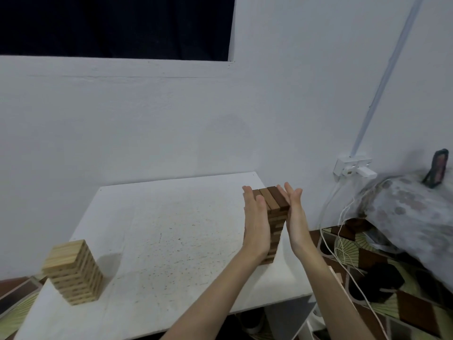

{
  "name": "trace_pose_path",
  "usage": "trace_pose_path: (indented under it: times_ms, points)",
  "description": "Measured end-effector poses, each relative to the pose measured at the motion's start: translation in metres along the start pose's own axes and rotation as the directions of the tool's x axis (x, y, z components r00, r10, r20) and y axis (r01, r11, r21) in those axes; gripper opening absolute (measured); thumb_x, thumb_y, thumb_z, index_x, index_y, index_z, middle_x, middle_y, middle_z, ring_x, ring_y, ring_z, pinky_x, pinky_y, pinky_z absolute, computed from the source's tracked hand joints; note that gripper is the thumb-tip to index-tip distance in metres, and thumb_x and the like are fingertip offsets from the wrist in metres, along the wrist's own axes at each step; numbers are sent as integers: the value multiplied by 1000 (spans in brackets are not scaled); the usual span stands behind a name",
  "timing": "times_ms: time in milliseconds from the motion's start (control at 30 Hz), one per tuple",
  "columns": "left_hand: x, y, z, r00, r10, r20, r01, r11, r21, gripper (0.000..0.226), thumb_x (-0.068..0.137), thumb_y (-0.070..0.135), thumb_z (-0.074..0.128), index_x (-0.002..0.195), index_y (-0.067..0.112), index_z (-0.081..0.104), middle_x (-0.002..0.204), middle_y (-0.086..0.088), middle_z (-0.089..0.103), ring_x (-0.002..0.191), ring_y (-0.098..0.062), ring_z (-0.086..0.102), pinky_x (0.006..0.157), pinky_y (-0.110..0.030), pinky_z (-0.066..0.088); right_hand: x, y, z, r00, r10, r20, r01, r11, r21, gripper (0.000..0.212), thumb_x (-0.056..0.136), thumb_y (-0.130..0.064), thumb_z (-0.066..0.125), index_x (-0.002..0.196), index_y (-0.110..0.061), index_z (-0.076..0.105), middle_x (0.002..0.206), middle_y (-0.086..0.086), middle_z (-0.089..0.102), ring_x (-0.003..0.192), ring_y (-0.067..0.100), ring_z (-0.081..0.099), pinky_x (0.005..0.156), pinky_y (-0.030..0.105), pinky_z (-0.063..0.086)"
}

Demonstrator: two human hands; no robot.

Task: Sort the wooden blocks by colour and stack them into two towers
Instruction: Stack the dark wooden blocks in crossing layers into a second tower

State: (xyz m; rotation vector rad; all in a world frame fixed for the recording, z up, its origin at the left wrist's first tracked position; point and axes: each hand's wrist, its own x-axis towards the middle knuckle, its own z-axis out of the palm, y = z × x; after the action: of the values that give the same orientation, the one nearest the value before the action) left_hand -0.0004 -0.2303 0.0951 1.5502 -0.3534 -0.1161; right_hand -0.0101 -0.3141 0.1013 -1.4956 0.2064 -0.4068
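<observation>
A tall tower of dark brown wooden blocks [275, 212] stands near the right edge of the white table [159, 241]. My left hand [256, 224] lies flat with straight fingers against the tower's left side. My right hand [295, 217] is flat with straight fingers along its right side, touching near the top. The hands hide much of the tower's flanks. A shorter tower of light wooden blocks [73, 272] stands alone at the table's front left corner, far from both hands.
The table backs onto a white wall. Right of it are a wall socket [353, 166] with white cables [338, 231] hanging down, a patterned cushion [411, 217], and a patterned floor covering [392, 290].
</observation>
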Motion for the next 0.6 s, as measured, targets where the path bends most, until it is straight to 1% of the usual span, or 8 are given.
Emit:
trace_pose_path:
  times_ms: [67, 100, 233, 300, 367, 400, 500, 600]
  points:
    - [0, 2, 0, 1000, 3, -2, -3, 1000, 20, 68, 92, 55, 12, 148, 28, -15, 155, 17, -16, 142, 3, -12, 119, -28, -3, -2, -1, 2, 1000, -9, -2, 9, 1000, 16, 89, 75, -76, 22, 148, -25, 27, 149, -6, 38, 139, 13, 34, 118, 38, 24]
    - [0, 2, 0, 1000, 4, -2, -4, 1000, 27, 71, 89, 57, 13, 148, 28, -15, 155, 16, -17, 141, 3, -12, 119, -28, -2, -2, 0, 3, 1000, -12, 3, 12, 1000, 15, 90, 75, -76, 22, 148, -24, 27, 149, -6, 38, 138, 12, 34, 118, 39, 23]
    - [1, 11, -3, 1000, -14, -5, 14, 1000, -21, 68, 94, 53, 17, 148, 26, -16, 155, 15, -16, 143, -1, -12, 120, -32, -2, 3, -5, -6, 998, -20, 58, 21, 999, -26, 132, 41, -102, 36, 148, -25, 27, 147, -10, 39, 134, 5, 35, 116, 31, 21]
    - [5, 22, -14, 1000, -8, -12, 8, 999, -40, 78, 92, 55, 30, 149, 24, -13, 156, 14, -12, 144, -5, -8, 120, -33, 1, 8, -15, -18, 994, -52, 93, 58, 997, -60, 122, 46, -98, 46, 144, -28, 31, 147, -9, 40, 133, 4, 36, 116, 32, 23]
    - [13, 32, -33, 999, 3, 45, -5, 999, 49, 93, 84, 53, 54, 151, 23, -4, 157, 12, -3, 145, -6, 0, 118, -30, 8, 15, -33, -36, 982, -80, 169, 108, 980, -166, 94, 64, -73, 68, 141, -30, 35, 145, -7, 43, 133, 5, 39, 116, 37, 27]
    - [17, 36, -43, 996, -11, 91, -2, 989, 149, 100, 79, 50, 65, 151, 22, 1, 158, 10, 3, 145, -8, 6, 115, -30, 12, 20, -43, -46, 967, -76, 242, 143, 952, -273, 89, 68, -56, 74, 142, -30, 33, 146, -7, 42, 134, 7, 38, 116, 39, 28]
    - [28, 44, -60, 973, -72, 220, -32, 900, 435, 114, 64, 42, 84, 150, 21, 12, 156, 5, 16, 142, -13, 18, 110, -29, 23, 39, -66, -61, 881, 110, 460, 208, 783, -586, 108, 61, -29, 83, 148, -33, 19, 149, -6, 36, 138, 13, 33, 115, 39, 28]
    - [34, 46, -58, 955, -95, 282, -71, 848, 526, 113, 62, 36, 86, 149, 19, 16, 153, 3, 26, 138, -15, 28, 103, -26, 30, 54, -72, -54, 814, 276, 511, 236, 647, -725, 112, 66, -16, 86, 149, -34, 13, 149, -4, 33, 136, 17, 34, 112, 38, 30]
